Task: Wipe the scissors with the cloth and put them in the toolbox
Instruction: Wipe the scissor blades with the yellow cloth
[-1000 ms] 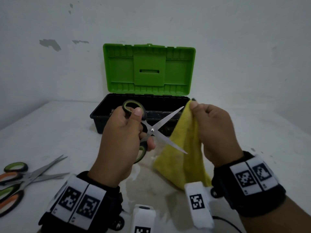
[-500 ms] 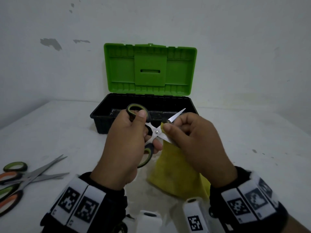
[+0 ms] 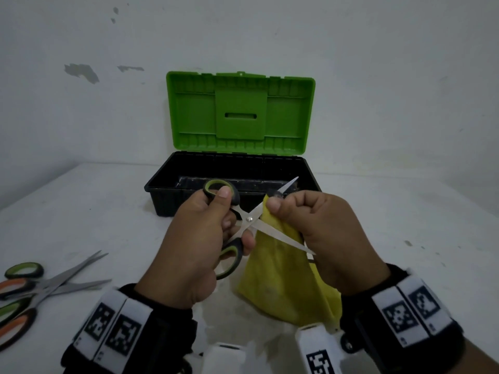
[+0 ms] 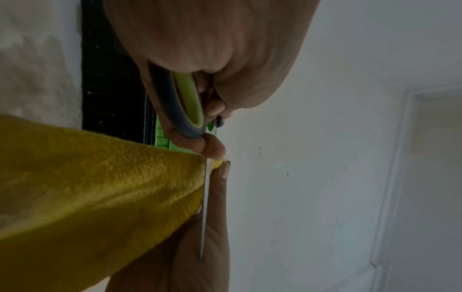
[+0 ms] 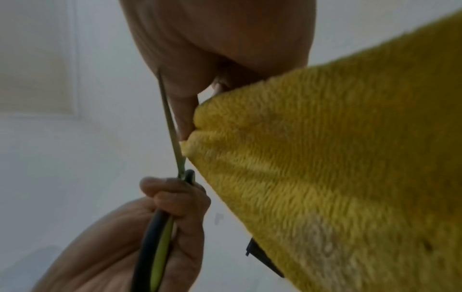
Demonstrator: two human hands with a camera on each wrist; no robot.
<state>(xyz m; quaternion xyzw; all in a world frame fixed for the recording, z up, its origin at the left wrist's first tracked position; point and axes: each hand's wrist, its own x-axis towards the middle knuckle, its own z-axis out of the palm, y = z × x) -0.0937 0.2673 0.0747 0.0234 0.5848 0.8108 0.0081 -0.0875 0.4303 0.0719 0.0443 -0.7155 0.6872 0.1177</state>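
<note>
The scissors [image 3: 249,221], stiff and sharp, blades spread, are gripped by the handles in the left hand [image 3: 194,238], while at 3 o'clock the right hand [image 3: 318,233] pinches the soft cloth [image 3: 280,287], probably around one blade.

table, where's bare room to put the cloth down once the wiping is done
The table is bare right of the toolbox, out to the wall, and between the toolbox and the spare scissors at the left edge. It is crowded in front of the toolbox, where both hands work the held scissors and cloth.
</note>
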